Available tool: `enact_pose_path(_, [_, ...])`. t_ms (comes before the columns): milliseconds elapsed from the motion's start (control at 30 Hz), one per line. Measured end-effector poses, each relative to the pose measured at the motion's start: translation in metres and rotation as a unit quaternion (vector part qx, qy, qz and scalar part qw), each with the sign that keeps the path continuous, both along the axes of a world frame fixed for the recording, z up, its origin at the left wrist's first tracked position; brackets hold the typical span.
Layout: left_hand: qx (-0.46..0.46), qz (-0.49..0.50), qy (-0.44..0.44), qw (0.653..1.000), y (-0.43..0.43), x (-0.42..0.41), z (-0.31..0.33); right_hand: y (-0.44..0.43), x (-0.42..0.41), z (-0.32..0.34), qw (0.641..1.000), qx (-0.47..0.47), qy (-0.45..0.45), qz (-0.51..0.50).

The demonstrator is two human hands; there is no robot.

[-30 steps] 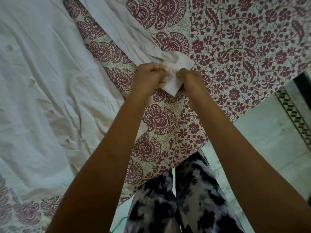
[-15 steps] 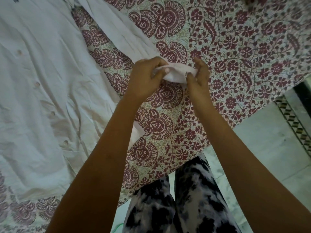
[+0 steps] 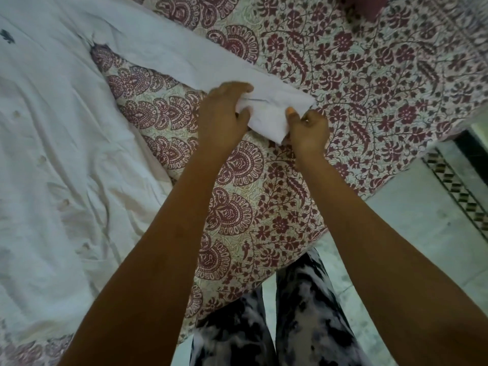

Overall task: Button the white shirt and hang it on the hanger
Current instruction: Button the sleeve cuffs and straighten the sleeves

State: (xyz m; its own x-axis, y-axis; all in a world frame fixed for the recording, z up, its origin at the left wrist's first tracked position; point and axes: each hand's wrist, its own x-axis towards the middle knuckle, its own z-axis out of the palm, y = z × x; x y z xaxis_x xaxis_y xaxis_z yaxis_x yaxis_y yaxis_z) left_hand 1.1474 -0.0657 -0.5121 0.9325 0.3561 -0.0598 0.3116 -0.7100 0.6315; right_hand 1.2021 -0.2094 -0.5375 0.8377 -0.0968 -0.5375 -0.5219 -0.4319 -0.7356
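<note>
— Starting from the closest, what do you see?

— The person stands at the edge of the bed (image 3: 369, 75), legs in black-and-white trousers (image 3: 303, 313) above the pale floor (image 3: 409, 220). Both forearms reach forward over the printed sheet.

— And the hands?

— The left grip (image 3: 224, 114) has its fingers curled over the cuff (image 3: 266, 120) of the white shirt (image 3: 52, 154) and holds it from the left. The right grip (image 3: 309, 128) pinches the right edge of the cuff, with the thumb (image 3: 290, 110) on top of the cloth. Neither holds anything else.

— Is the cuff button done?

— I cannot tell. The button and its hole are hidden under the fingers and the folds.

— How to do this step well, then?

— I think one grip should hold the buttonhole side flat and tight, while the other pushes the button through, edge first. The cuff is better resting on the bed, so that the soft cloth does not twist.

— Where is the rest of the shirt?

— Farther away, the sleeve (image 3: 184, 56) runs up and to the left. The body lies spread on the left part of the bed, with buttons (image 3: 63, 203) in a row down the front. The front looks closed to me. No hanger is in view, so the hanging is not yet done.
</note>
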Motion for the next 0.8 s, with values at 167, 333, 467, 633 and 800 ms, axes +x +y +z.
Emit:
enact_pose_path(167, [0.102, -0.112, 0.214, 0.965, -0.006, -0.008, -0.029, -0.005, 0.009, -0.011, 0.991, -0.111, 0.019, 0.078])
enact_pose_path(333, [0.085, -0.085, 0.234, 0.965, -0.01, -0.005, -0.018, -0.011, 0.004, -0.001, 0.99, -0.106, 0.03, 0.083])
enact_pose_path(467, [-0.037, 0.013, 0.144, 0.989, -0.022, -0.025, 0.014, -0.037, -0.015, 0.032, 0.991, -0.062, 0.009, 0.117])
enact_pose_path(633, [-0.062, 0.1, 0.103, 0.988, -0.055, -0.073, 0.076, -0.057, -0.053, 0.087, 0.984, -0.028, -0.043, 0.172])
enact_pose_path(800, [-0.049, 0.172, 0.081, 0.981, -0.066, -0.105, 0.128, -0.062, -0.063, 0.131, 0.96, -0.029, -0.102, 0.257])
